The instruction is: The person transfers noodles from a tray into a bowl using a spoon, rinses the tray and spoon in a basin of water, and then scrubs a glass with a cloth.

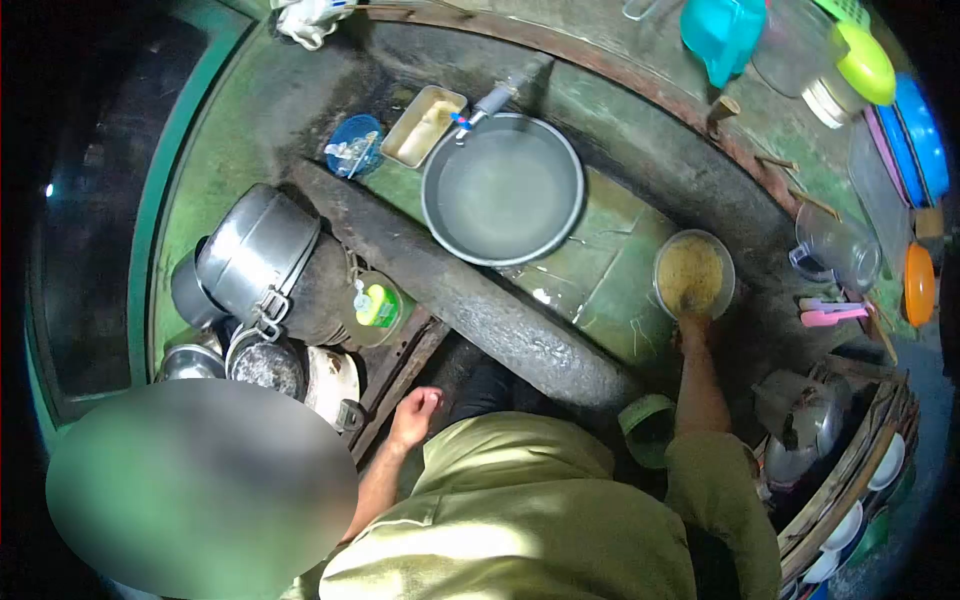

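My right hand (692, 328) is at the near rim of a round metal bowl (693, 262) with yellowish, grainy contents. Its fingers are hard to make out against the rim. My left hand (416, 416) hangs near my body, fingers curled together, and nothing can be made out in it. Left of the bowl, a large grey basin (575, 190) of cloudy water stands under a tap (463, 124). Beyond my left hand, a bottle with a green and yellow label (376, 304) stands in a round dish.
A concrete ledge (470, 300) runs between my body and the wash area. Metal pots (258, 250) are stacked at the left. A blue basket (353, 146) and a rectangular tray (425, 127) lie beyond the ledge. A wooden-sided rack (850, 480) stands at the right.
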`<state>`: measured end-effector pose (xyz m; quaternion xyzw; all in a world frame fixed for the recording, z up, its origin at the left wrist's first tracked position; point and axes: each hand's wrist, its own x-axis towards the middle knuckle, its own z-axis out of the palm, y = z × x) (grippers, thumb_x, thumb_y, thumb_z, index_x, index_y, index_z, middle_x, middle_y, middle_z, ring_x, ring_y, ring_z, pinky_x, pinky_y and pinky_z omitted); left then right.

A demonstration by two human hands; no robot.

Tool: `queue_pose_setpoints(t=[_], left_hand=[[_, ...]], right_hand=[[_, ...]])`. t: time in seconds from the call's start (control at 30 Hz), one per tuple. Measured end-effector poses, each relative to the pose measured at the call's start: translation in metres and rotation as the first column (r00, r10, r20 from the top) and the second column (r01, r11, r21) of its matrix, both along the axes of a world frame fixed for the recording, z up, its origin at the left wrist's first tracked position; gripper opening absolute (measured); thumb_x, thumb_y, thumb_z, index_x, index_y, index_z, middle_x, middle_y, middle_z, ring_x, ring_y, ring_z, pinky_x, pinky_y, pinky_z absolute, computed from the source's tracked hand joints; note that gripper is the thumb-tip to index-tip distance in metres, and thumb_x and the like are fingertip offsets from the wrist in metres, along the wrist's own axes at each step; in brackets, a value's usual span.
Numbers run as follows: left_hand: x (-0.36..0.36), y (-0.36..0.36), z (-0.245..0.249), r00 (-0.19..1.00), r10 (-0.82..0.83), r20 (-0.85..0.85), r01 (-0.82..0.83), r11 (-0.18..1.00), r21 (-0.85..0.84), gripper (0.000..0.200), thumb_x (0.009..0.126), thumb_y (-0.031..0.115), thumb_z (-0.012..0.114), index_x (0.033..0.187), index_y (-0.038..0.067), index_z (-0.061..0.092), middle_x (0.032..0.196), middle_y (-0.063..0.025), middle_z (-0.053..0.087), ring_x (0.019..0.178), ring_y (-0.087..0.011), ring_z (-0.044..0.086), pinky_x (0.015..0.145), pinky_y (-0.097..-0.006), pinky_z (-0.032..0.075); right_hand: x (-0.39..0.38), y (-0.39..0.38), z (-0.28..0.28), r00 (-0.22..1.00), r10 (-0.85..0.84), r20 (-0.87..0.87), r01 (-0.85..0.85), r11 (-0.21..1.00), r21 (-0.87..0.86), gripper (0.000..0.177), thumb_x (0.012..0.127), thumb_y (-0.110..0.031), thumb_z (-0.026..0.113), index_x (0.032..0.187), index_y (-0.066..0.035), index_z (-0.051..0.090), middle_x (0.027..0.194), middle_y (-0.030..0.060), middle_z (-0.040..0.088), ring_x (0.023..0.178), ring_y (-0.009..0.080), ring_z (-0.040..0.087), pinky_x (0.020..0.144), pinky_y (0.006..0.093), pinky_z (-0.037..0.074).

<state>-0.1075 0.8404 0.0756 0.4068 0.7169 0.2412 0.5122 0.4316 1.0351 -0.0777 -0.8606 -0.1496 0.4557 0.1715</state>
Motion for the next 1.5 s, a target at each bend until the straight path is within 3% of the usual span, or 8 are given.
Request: queue_pose_setpoints(t=[0.27,0.5,0.73,0.87,1.0,1.07,1.17,1.5], left_hand=[[0.044,0.122,0.029,0.903,-0.129,0.411,0.146,0.989,-0.011,0.028,0.099,0.024,0.048,0.109,0.003,0.062,0.098,-0.0048,0.067,0.090,-0.0116,0.062,0.078,-0.0264,0.049],[0.065,0.233,0.054,0.679,0.119,0.724,-0.006,0.988,-0.157,0.036,0.098,0.032,0.047,0.114,0.004,0.062,0.103,-0.0074,0.065,0.093,-0.0163,0.061,0.078,-0.0322,0.051],[-0.064,0.344,-0.003,0.797,0.436,0.419,-0.465,0.884,-0.035,0.018,0.089,0.015,0.053,0.092,0.002,0.064,0.078,-0.0055,0.060,0.063,-0.0149,0.058,0.053,-0.0300,0.048],[-0.115,0.379,-0.028,0.840,0.467,0.276,-0.461,0.883,-0.091,0.020,0.093,0.019,0.055,0.100,0.001,0.060,0.079,-0.0044,0.061,0.064,-0.0116,0.056,0.051,-0.0288,0.045],[-0.137,0.391,-0.046,0.906,0.395,0.152,-0.380,0.918,-0.119,0.023,0.095,0.021,0.054,0.104,0.002,0.060,0.076,-0.0030,0.060,0.058,-0.0094,0.050,0.048,-0.0272,0.041],[-0.142,0.398,-0.063,0.931,0.348,0.107,-0.332,0.932,-0.143,0.023,0.095,0.021,0.052,0.104,0.002,0.062,0.074,-0.0027,0.060,0.058,-0.0093,0.050,0.047,-0.0269,0.041],[-0.131,0.406,-0.062,0.925,0.360,0.122,-0.341,0.927,-0.155,0.023,0.095,0.021,0.050,0.099,0.003,0.064,0.069,-0.0019,0.059,0.055,-0.0090,0.048,0.045,-0.0257,0.038],[-0.129,0.406,-0.037,0.954,0.263,0.146,-0.241,0.958,-0.157,0.028,0.096,0.019,0.047,0.116,0.002,0.058,0.071,-0.0027,0.058,0.052,-0.0079,0.044,0.043,-0.0248,0.036]], right_hand=[[-0.034,0.007,0.115,0.778,0.309,0.547,-0.396,0.917,0.045,0.032,0.080,-0.020,0.070,0.100,-0.005,0.050,0.081,0.0071,0.054,0.074,0.0219,0.053,0.065,0.0379,0.045],[-0.321,0.068,0.183,0.800,0.589,0.111,-0.476,0.511,0.716,0.017,0.085,-0.012,0.061,0.089,-0.004,0.047,0.075,0.0074,0.051,0.067,0.0196,0.054,0.062,0.0367,0.045],[-0.445,0.166,0.118,0.592,0.693,-0.411,-0.387,0.692,0.610,0.019,0.087,-0.017,0.061,0.093,-0.001,0.052,0.082,0.0146,0.060,0.081,0.0204,0.060,0.071,0.0353,0.048],[-0.374,0.216,-0.065,0.649,0.658,0.382,-0.758,0.517,0.397,0.022,0.087,-0.019,0.054,0.089,0.001,0.062,0.079,0.0170,0.062,0.080,0.0323,0.062,0.076,0.0407,0.050],[-0.356,0.239,-0.118,0.808,0.484,0.335,-0.548,0.827,0.125,0.032,0.093,-0.025,0.047,0.110,-0.001,0.059,0.097,0.0162,0.065,0.090,0.0309,0.061,0.074,0.0441,0.047],[-0.397,0.246,-0.062,0.804,0.000,-0.595,0.204,0.939,0.276,0.027,0.094,-0.025,0.047,0.103,-0.003,0.061,0.094,0.0144,0.064,0.085,0.0294,0.061,0.070,0.0431,0.049],[-0.473,0.267,-0.011,0.252,0.271,-0.929,0.239,0.913,0.331,0.033,0.089,-0.027,0.057,0.107,0.001,0.057,0.094,0.0126,0.065,0.086,0.0271,0.064,0.074,0.0403,0.051],[-0.476,0.272,-0.007,0.814,0.574,-0.083,-0.449,0.715,0.536,0.023,0.087,-0.023,0.060,0.095,-0.001,0.064,0.082,0.0143,0.066,0.082,0.0268,0.066,0.071,0.0391,0.051]])
